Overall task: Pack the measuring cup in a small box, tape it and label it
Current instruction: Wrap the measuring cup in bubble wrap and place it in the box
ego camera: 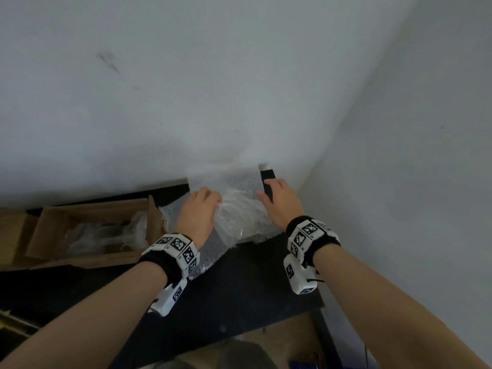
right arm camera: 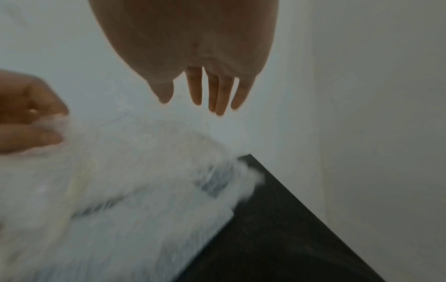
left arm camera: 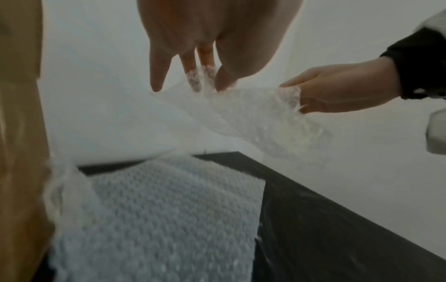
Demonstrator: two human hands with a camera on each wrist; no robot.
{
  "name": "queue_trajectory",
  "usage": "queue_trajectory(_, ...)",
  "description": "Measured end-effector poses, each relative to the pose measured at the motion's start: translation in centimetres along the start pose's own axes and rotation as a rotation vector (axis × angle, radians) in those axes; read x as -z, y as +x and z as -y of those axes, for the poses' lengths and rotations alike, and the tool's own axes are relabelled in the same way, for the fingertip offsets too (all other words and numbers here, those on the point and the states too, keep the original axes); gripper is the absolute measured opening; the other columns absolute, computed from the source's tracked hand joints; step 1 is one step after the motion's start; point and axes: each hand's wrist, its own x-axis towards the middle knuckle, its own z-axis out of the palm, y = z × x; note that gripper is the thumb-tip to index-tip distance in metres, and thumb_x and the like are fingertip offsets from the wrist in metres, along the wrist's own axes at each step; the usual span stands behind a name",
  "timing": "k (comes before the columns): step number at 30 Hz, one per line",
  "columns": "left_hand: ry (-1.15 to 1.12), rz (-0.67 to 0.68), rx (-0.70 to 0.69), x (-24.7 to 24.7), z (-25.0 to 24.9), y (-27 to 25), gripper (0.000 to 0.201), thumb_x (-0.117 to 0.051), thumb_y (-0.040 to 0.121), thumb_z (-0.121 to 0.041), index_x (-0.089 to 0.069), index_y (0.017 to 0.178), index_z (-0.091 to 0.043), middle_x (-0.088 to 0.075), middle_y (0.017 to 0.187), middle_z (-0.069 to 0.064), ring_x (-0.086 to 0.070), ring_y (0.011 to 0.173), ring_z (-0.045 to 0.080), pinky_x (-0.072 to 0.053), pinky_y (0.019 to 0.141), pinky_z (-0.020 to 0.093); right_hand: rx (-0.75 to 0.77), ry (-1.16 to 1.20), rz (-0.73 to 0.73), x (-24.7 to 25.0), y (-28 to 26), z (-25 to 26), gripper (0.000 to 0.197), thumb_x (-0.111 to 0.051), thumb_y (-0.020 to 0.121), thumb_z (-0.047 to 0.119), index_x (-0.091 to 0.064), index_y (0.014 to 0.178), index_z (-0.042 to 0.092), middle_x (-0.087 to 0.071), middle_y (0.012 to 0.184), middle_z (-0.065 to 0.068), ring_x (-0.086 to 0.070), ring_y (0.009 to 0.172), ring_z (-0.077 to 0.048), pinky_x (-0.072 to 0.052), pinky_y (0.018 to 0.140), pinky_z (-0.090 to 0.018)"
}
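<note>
Left hand [ego camera: 198, 211] pinches bubble wrap [ego camera: 239, 211]; no writing legible anywhere.

Bare black bench [ego camera: 239, 288] lies open toward the near edge — the open brown cardboard box [ego camera: 87, 233] blocks the left, white walls [ego camera: 399, 155] close behind and right.

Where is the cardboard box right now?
In the head view the open cardboard box sits on the black table, left of the bubble wrap, just beyond the left hand.
</note>
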Motion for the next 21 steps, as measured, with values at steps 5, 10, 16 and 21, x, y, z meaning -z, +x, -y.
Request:
queue_trajectory(5, 0.010, -0.146, -0.139, 5.3, -0.5, 0.6, 0.014, -0.057, 0.080, 0.007, -0.061, 0.090, -0.002, -0.057, 0.093, 0.017, -0.056, 0.085, 0.036, -0.051, 0.064, 0.042, -0.214, 0.297, 0.222, 3.1, 1.0, 3.3, 0.059, -0.051, 0.093, 0.042, -0.038, 0.137, 0.005, -0.055, 0.126, -0.012, -0.054, 0.114, -0.026, -0.041, 0.094, -0.034)
queue_trajectory(10, -0.049, -0.215, -0.192, 9.3, 0.9, -0.6, 0.011, -0.058, 0.083, 0.007, -0.062, 0.089, -0.001, -0.057, 0.096, 0.015, -0.054, 0.089, 0.027, -0.052, 0.072, 0.040, -0.345, 0.790, 0.301, 2.3, 0.8, 6.0, 0.037, -0.066, 0.087, 0.028, -0.057, 0.110, 0.000, -0.065, 0.110, -0.009, -0.062, 0.104, -0.026, -0.049, 0.095, -0.040)
queue_trajectory(16, -0.101, -0.168, 0.004, 13.2, 4.2, -3.4, 0.058, -0.050, 0.079, 0.018, -0.049, 0.129, -0.013, -0.014, 0.152, 0.010, -0.035, 0.129, 0.017, -0.044, 0.093, 0.023, -0.242, 0.858, 0.154, 1.1, 0.5, 9.7, 0.024, -0.070, 0.082, 0.010, -0.064, 0.104, 0.002, -0.068, 0.101, -0.013, -0.064, 0.094, -0.025, -0.052, 0.093, -0.041)
queue_trajectory(21, -0.553, -0.191, 0.385, 16.0, 7.0, -4.9, 0.048, -0.046, 0.097, -0.014, -0.028, 0.141, -0.016, -0.039, 0.140, 0.008, -0.047, 0.122, 0.019, -0.040, 0.099, 0.028, -0.168, 0.906, 0.126, 0.7, -0.2, 13.7, 0.017, -0.070, 0.082, 0.006, -0.069, 0.098, 0.006, -0.067, 0.085, -0.002, -0.060, 0.078, -0.015, -0.051, 0.080, -0.029)
